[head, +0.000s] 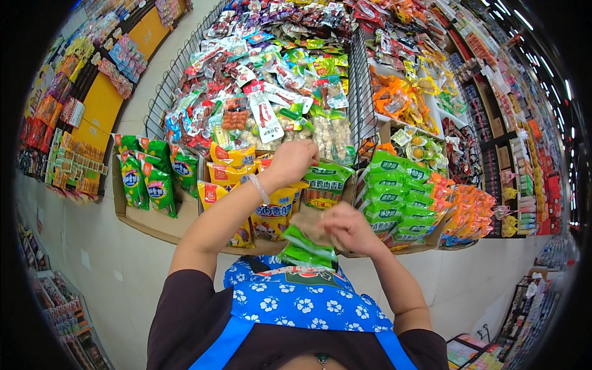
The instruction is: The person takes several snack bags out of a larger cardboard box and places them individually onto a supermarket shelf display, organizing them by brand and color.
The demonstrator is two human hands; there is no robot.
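My left hand (292, 162), with a pale bracelet at the wrist, is at the top edge of an upright green sausage bag (326, 180). Its fingertips are bent down and partly hidden, so whether they grip the bag is unclear. Yellow sausage bags (273, 210) stand in a cardboard box under my left forearm. Closer to my body, my right hand (350, 229) holds a crumpled brown piece (312, 226), blurred, perhaps cloth or cardboard. Just below it are green packs (307, 252) in front of my blue flowered apron (305, 300); what supports them is hidden.
Behind the boxes, a wire-sided bin (162, 92) is heaped with small snack packets (263, 115). Green bags (388, 199) and orange bags (467, 212) stand to the right. At left, a cardboard tray (185, 226) holds dark green bags (157, 185). Stocked shelves (499, 138) line the aisle.
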